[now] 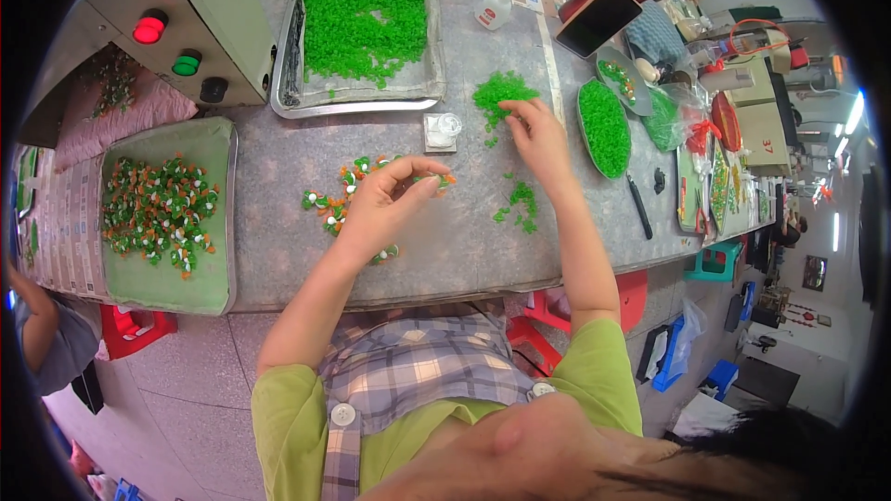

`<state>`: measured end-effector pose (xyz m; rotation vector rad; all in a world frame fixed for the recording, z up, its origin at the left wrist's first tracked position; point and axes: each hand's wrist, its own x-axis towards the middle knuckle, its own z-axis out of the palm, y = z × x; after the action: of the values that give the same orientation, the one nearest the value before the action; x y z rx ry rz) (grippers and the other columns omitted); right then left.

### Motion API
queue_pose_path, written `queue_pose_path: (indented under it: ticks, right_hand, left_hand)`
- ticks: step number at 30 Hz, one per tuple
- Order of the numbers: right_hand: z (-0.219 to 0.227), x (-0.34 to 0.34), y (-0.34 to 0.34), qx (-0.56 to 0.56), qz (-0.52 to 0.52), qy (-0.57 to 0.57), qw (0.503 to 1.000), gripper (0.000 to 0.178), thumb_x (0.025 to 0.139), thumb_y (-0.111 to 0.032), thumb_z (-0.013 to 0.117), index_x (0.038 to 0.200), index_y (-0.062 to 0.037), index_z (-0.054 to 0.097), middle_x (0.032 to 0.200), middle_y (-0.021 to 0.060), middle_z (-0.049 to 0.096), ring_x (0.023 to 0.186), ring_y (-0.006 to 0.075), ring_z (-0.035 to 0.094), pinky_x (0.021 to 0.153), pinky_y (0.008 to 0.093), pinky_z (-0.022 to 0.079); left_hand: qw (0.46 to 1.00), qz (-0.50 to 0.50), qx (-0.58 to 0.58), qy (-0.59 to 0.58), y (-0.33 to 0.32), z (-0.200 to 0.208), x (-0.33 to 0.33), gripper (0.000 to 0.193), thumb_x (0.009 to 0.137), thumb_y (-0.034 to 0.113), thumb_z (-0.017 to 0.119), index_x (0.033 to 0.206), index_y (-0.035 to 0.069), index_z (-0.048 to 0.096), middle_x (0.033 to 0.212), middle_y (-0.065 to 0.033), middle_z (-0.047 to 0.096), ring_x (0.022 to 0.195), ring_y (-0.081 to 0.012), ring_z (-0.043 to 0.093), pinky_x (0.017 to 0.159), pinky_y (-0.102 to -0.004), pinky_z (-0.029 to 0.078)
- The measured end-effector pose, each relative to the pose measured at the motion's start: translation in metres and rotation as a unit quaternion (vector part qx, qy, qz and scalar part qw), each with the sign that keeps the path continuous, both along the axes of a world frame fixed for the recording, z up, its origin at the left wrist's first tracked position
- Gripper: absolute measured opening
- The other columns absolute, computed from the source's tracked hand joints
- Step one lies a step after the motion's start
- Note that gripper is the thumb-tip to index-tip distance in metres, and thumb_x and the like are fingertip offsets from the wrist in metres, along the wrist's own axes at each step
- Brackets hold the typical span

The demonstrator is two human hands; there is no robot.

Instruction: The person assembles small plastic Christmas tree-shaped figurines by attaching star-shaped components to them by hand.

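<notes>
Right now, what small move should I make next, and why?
I'd suggest picking one green piece from the loose green pile with your right hand: that hand is already at the pile's edge, and your left hand is pinching a small green-and-orange piece.

1. A small orange-and-green piece is being pinched between fingertips, partly hidden by them.
2. A loose heap of tiny, bright green, glossy pieces is lying to its upper right, spreading unevenly, with a few bits straggling below.
3. A cluster of small orange, green and white pieces is lying to the left of the pinched piece, some pointing different ways.
</notes>
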<state>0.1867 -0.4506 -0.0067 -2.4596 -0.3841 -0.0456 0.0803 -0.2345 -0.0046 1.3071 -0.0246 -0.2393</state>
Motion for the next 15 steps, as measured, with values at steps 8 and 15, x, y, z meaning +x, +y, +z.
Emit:
queue_pose_path:
  ticks: [8,15]
  right_hand:
    - [0.009,-0.011,-0.007,-0.113,0.025,-0.012,0.993,0.014,0.076,-0.005,0.049,0.084,-0.0056,0.06,0.078,0.0111,0.054,0.076,0.0292,0.055,0.068,0.0366,0.044]
    - [0.011,-0.01,0.008,-0.021,0.037,0.026,0.999,0.008,0.075,-0.009,0.054,0.08,-0.0052,0.06,0.077,0.01,0.054,0.072,0.0274,0.055,0.065,0.0357,0.044]
  left_hand:
    - [1.0,-0.02,0.009,0.016,0.004,0.001,-0.001,0.019,0.084,0.015,0.053,0.1,0.006,0.058,0.083,0.0033,0.057,0.078,-0.0034,0.052,0.067,-0.0184,0.04]
    - [1.0,0.005,-0.018,-0.012,0.002,-0.001,0.001,0.018,0.085,0.013,0.051,0.101,0.006,0.057,0.087,0.0023,0.057,0.082,-0.0042,0.051,0.071,-0.0189,0.04]
